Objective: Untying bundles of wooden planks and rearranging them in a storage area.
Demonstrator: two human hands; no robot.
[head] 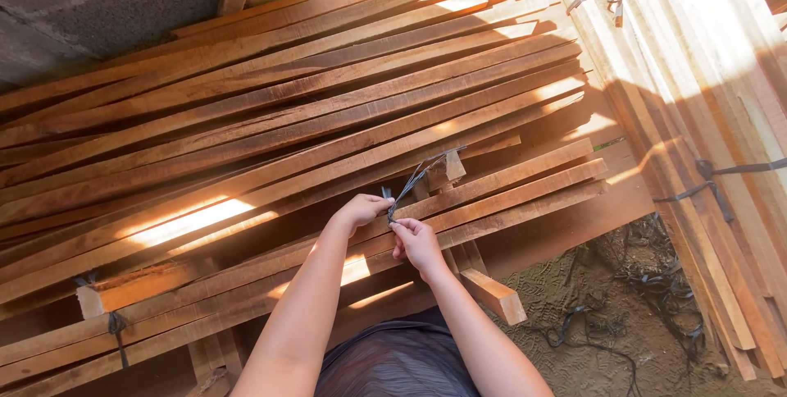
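A dark grey plastic strap [420, 174] rises from between long reddish wooden slats [311, 110] stacked in a wide pile. My left hand [361, 210] pinches the strap's lower end from the left. My right hand [416, 243] grips the same strap just below and to the right, fingers closed on it. Both hands hover over the front slats [525, 192] of the pile. The strap's far end frays out toward a small wooden block [453, 167].
A second stack of pale planks [705, 77] runs along the right, bound with dark straps [713, 180]. Loose dark straps [648, 298] lie on the sandy ground at lower right. A concrete wall [90, 3] stands at upper left. Short support pieces [492, 294] stick out under the pile.
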